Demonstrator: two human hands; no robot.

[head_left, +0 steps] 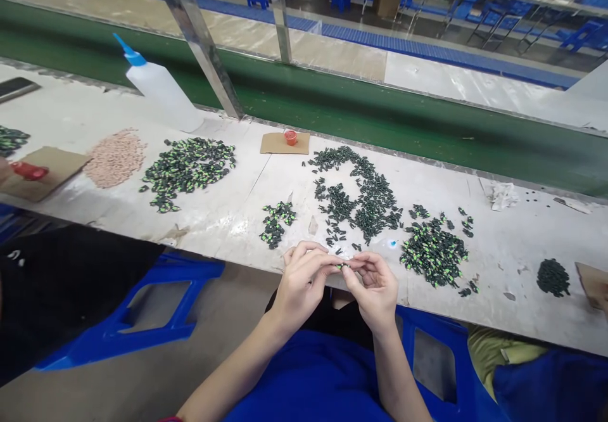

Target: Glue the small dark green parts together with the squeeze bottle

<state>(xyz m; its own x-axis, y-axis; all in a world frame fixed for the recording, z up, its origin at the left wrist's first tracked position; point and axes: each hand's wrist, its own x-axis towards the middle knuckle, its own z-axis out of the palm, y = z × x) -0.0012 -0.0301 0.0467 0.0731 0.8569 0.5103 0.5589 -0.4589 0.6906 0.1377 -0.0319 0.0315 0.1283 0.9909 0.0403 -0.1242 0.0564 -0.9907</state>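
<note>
At the table's near edge, my left hand (304,277) and my right hand (377,282) meet fingertip to fingertip. Both pinch a small dark green piece with bright green spots (342,266); its exact kind is too small to make out. Just beyond my fingers lies a spread of plain dark green pieces (377,203). A small cluster of green-spotted pieces (278,222) sits left of that spread. To the right of my right hand is a larger heap of green-spotted pieces (434,251).
A white squeeze bottle with a blue nozzle (164,95) stands at the back left. Beyond the pieces, a red cup (291,137) rests on cardboard (270,144). A metal post (197,42) rises behind the table. Someone in dark clothing (71,282) sits at my left.
</note>
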